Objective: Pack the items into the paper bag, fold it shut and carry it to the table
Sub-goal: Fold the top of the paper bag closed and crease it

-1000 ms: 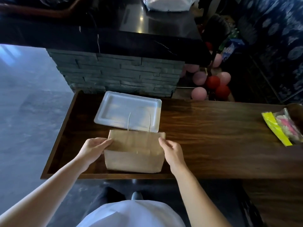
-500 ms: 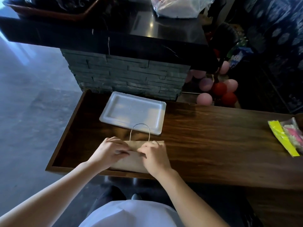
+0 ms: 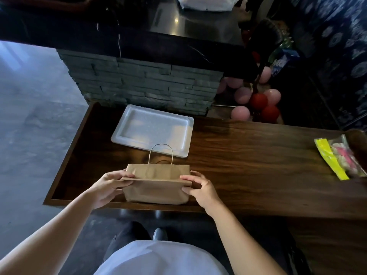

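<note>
A brown paper bag (image 3: 156, 185) stands near the front edge of the dark wooden counter (image 3: 248, 155). Its top is folded over toward me and its twine handle (image 3: 160, 153) sticks up behind the fold. My left hand (image 3: 108, 185) pinches the left end of the folded flap. My right hand (image 3: 200, 187) pinches the right end. What is inside the bag is hidden.
A white foam tray (image 3: 153, 130) lies just behind the bag. A clear plastic pouch with a yellow strip (image 3: 337, 157) lies at the counter's right end. A grey stone wall under a black counter top (image 3: 143, 84) rises behind. Pink and red balloons (image 3: 256, 102) sit at back right.
My hands pressed down on the middle of the bag's top, then slid apart to its two ends. The bag's top is now folded over.
</note>
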A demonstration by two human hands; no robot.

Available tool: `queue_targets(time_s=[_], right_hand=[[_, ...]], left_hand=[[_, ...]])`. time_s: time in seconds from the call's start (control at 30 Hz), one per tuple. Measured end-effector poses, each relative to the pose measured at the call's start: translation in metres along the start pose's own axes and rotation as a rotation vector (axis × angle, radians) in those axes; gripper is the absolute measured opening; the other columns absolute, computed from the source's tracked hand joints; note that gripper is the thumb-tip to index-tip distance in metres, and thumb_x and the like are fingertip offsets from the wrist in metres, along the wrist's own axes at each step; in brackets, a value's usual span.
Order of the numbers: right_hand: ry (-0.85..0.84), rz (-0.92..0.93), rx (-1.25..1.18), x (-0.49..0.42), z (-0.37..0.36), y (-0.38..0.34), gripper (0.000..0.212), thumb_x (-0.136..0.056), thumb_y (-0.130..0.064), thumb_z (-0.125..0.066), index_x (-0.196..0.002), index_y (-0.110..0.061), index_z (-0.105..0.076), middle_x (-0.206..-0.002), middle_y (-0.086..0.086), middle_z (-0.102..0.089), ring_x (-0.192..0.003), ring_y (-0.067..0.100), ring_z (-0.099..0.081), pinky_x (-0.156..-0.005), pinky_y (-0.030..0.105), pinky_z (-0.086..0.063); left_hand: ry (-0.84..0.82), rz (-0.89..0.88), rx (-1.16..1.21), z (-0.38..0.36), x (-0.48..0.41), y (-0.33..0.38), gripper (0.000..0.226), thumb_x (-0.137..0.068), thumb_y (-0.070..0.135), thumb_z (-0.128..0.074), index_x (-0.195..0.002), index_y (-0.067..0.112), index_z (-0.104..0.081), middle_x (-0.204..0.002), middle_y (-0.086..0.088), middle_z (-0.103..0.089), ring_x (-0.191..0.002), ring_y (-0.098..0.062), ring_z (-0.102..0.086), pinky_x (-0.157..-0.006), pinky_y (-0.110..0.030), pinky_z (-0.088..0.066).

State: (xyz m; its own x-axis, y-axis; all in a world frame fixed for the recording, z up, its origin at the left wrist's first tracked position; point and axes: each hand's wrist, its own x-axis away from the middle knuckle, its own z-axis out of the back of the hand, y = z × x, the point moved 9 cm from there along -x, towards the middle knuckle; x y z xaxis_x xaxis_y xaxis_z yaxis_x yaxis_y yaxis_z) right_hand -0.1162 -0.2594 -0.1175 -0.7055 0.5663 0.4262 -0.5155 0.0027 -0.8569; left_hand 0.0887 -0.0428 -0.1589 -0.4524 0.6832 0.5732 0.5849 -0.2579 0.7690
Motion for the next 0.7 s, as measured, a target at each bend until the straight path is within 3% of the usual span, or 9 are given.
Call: queue_targets(time_s=[0.13,0.27,0.4,0.47,0.57,0.7], right_hand=[[0.037,-0.033,-0.150,-0.003,-0.004,0.006,0.025,-0.072,-0.011,-0.081,-0.089,-0.029,-0.079,-0.132,-0.008,-0.051,-0.125,0.007,-0.047,-0.113,0.035,-0.035],[0.090,-0.034,-0.229,-0.007,-0.004,0.004,0.006,-0.072,-0.022,-0.081,-0.077,-0.025,-0.078,-0.127,-0.011,-0.052,-0.118,0.004,-0.049,-0.105,0.030,-0.039],[0.110,0.000,-0.352,-0.010,-0.005,0.003,0.003,-0.074,-0.018,-0.079,-0.076,-0.018,-0.077,-0.127,-0.010,-0.053,-0.109,-0.004,-0.052,-0.093,0.020,-0.042],[0.109,-0.001,-0.405,-0.009,-0.005,0.005,0.003,-0.076,-0.015,-0.078,-0.078,-0.015,-0.077,-0.129,-0.008,-0.053,-0.109,-0.002,-0.052,-0.099,0.027,-0.043],[0.105,-0.002,-0.465,-0.008,-0.006,0.006,0.003,-0.077,-0.011,-0.076,-0.076,-0.013,-0.076,-0.132,-0.004,-0.052,-0.112,0.001,-0.053,-0.108,0.038,-0.040],[0.110,-0.004,-0.503,-0.009,-0.007,0.008,0.001,-0.077,-0.010,-0.075,-0.076,-0.011,-0.076,-0.132,-0.007,-0.052,-0.128,0.015,-0.048,-0.112,0.049,-0.036]], left_hand=[[-0.051,0.055,0.057,-0.003,-0.002,-0.008,0.021,-0.073,0.001,-0.070,-0.085,0.016,-0.076,-0.090,-0.003,-0.073,-0.082,-0.012,-0.071,-0.073,-0.030,-0.048],[-0.005,-0.029,-0.079,-0.004,-0.001,-0.001,0.029,-0.084,-0.002,-0.064,-0.099,0.019,-0.076,-0.100,0.002,-0.074,-0.091,-0.011,-0.068,-0.073,-0.025,-0.053],[0.120,-0.229,-0.332,-0.002,0.005,0.029,0.027,-0.078,-0.001,-0.074,-0.097,0.018,-0.080,-0.115,0.016,-0.066,-0.102,0.000,-0.068,-0.073,-0.012,-0.056],[0.136,-0.253,-0.379,-0.006,0.007,0.039,0.031,-0.074,0.000,-0.079,-0.099,0.018,-0.079,-0.117,0.019,-0.063,-0.097,0.006,-0.068,-0.071,-0.009,-0.055],[0.088,-0.239,-0.427,-0.021,0.009,0.043,0.050,-0.068,0.001,-0.084,-0.104,0.034,-0.075,-0.107,0.020,-0.070,-0.091,0.009,-0.067,-0.070,-0.005,-0.052],[0.078,-0.251,-0.442,-0.027,0.012,0.043,0.051,-0.073,-0.004,-0.078,-0.114,0.026,-0.071,-0.123,0.012,-0.062,-0.109,-0.001,-0.061,-0.086,-0.011,-0.050]])
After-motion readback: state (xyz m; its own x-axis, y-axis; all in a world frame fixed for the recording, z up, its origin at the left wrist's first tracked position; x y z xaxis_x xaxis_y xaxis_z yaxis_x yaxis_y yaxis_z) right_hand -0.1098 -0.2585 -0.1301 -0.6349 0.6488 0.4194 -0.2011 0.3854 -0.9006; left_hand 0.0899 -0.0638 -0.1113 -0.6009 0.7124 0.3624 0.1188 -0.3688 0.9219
